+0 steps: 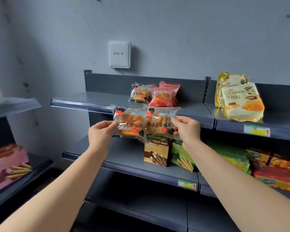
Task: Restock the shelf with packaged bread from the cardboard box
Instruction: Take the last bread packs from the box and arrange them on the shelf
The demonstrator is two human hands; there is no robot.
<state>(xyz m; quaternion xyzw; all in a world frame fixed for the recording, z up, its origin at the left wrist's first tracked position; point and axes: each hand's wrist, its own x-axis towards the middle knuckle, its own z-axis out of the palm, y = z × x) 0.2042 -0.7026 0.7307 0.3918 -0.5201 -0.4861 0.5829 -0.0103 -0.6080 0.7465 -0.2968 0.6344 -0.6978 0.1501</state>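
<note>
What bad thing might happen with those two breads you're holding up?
1. The left hand pinches the left bread pack and the right hand pinches the right bread pack, each by an edge only, so a wrapper might slip and drop.
2. Pushing them onto the top shelf could topple the shelved bread pack or red packs.

Small shop, grey metal retail shelves (140,166) against bare wall, price tags (256,130) on shelf edges, packaged snacks faced out, croissant bags (241,102), wafer boxes (156,153), biscuit packs (276,177)
</note>
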